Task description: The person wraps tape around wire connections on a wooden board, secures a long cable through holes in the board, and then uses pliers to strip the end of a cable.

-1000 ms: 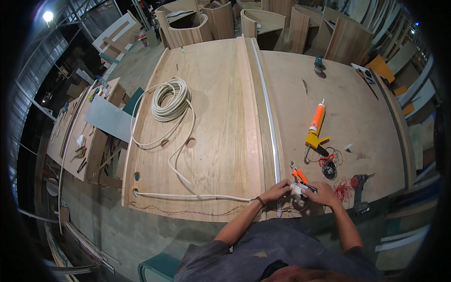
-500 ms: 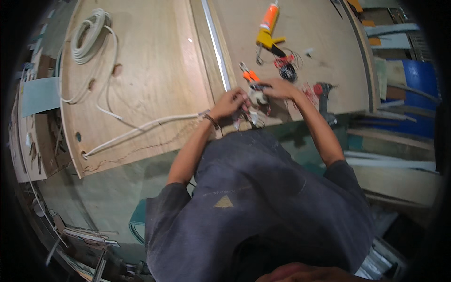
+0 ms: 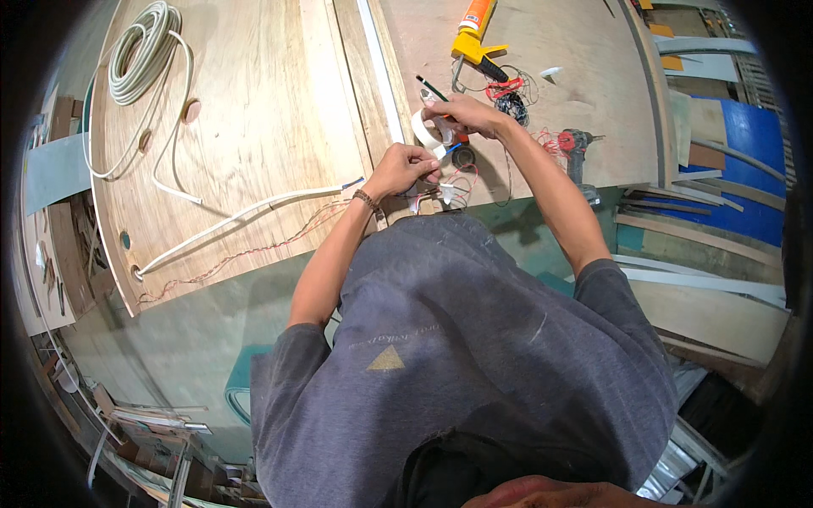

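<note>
My right hand (image 3: 471,116) is closed round a roll of white tape (image 3: 421,135), with a thin dark green pencil-like stick (image 3: 430,85) also jutting from its fingers. Just below and to the left, my left hand (image 3: 406,171) pinches near the lower side of the roll; what lies between its fingertips is too small to make out. A short blue piece (image 3: 452,152) shows between the hands. Orange-handled pliers (image 3: 460,138) lie partly hidden beneath my right hand. Thin red wires (image 3: 468,175) and a small white piece (image 3: 447,194) sit by the near table edge.
A coil of white cable (image 3: 144,52) rests on the wooden panel (image 3: 262,110) at left. A white metal strip (image 3: 381,68) runs away from me. Farther right are a yellow caulking gun (image 3: 478,46), tangled wire (image 3: 511,106) and a red-and-grey power drill (image 3: 577,152).
My right hand has shifted left and turned, bringing the white roll and the dark stick into clear sight. My left hand stays near its place. The whole view has shifted slightly.
</note>
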A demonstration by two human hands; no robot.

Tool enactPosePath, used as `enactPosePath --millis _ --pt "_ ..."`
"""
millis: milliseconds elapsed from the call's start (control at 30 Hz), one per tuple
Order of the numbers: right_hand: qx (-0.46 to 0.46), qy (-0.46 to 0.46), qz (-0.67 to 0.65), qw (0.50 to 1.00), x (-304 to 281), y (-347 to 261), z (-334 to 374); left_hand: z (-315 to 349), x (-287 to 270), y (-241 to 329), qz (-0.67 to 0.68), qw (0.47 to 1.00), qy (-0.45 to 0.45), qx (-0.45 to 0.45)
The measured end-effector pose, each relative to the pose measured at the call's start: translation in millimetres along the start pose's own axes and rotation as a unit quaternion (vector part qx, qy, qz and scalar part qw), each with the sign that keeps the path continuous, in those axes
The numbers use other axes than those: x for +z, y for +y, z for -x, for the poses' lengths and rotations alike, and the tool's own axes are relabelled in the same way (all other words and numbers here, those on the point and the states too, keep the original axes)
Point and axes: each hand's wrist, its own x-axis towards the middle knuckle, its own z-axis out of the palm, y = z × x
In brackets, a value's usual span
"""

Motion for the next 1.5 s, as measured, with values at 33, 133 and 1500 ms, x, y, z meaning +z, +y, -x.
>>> enactPosePath --millis 33,133,1500 --pt "-0.008 -0.01 -0.015 1.0 4 -10 6 -1 -1 -1 0.004 1.0 0.007 0.0" --pt "-0.018 -0.033 -0.059 0.998 23 -31 30 -1 3 5 -0.019 0.999 0.026 -0.041" --pt "-0.086 0.044 0.049 0.994 23 13 88 -10 3 2 -0.106 0.98 0.147 0.083"
